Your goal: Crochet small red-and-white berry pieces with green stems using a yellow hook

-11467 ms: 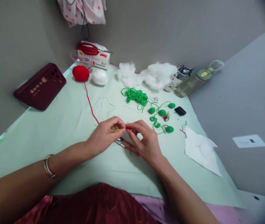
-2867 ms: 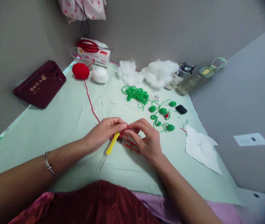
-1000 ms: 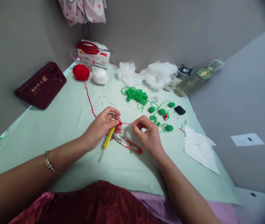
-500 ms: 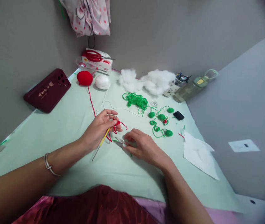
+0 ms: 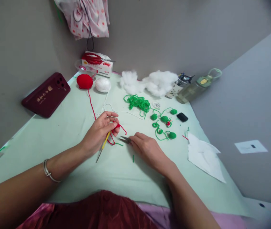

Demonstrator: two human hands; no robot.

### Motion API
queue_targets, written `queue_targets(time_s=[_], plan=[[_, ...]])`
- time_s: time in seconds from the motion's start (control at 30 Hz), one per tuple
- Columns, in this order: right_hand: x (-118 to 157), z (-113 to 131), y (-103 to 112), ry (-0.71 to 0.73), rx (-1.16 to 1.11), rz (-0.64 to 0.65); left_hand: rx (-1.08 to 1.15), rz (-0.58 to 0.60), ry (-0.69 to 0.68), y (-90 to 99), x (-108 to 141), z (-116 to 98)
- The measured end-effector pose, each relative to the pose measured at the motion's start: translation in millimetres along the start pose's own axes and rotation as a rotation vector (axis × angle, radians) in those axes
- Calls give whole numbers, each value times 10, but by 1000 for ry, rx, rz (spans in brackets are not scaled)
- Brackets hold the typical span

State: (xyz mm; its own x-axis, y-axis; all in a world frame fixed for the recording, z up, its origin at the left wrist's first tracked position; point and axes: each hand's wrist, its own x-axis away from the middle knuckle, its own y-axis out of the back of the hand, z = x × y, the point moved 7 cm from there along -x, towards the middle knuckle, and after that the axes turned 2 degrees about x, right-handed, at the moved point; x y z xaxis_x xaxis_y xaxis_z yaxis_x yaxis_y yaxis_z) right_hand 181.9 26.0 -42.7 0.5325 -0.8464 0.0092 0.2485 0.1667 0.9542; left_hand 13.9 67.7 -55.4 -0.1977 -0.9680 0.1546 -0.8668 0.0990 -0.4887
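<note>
My left hand is closed on a small red crochet piece and a yellow-handled crochet hook, whose metal end points down toward the table. A short red tail sticks out to the right of the piece, and red yarn runs back to a red ball. Fingers of my right hand are wrapped round small scissors; the blades point left, a little apart, below the red tail and not touching it. A green yarn scrap lies under the blades.
Green yarn, green crocheted pieces and a black case lie beyond my right hand. White stuffing, a white ball and a bottle stand behind. A phone leans at left; paper lies right.
My right hand has lifted the scissors off the table and its fingers have closed round them. The green scraps beneath now show more. My left hand keeps its hold, with the view shifted slightly.
</note>
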Motion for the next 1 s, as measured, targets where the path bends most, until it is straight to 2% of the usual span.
queue_targets(time_s=[0.2,0.33,0.57,0.87,1.0], plan=[[-5,-206,110,-191,-486,-130,128,-19,106,51,-9,74],[-38,-174,94,-231,-614,-148,153,11,188,-7,22,138],[-42,-137,73,-256,-664,-217,119,83,236,-131,107,189],[-32,-124,88,-244,-653,-256,38,140,222,-150,135,191],[-26,-159,95,-244,-609,-278,34,121,210,-140,123,181]])
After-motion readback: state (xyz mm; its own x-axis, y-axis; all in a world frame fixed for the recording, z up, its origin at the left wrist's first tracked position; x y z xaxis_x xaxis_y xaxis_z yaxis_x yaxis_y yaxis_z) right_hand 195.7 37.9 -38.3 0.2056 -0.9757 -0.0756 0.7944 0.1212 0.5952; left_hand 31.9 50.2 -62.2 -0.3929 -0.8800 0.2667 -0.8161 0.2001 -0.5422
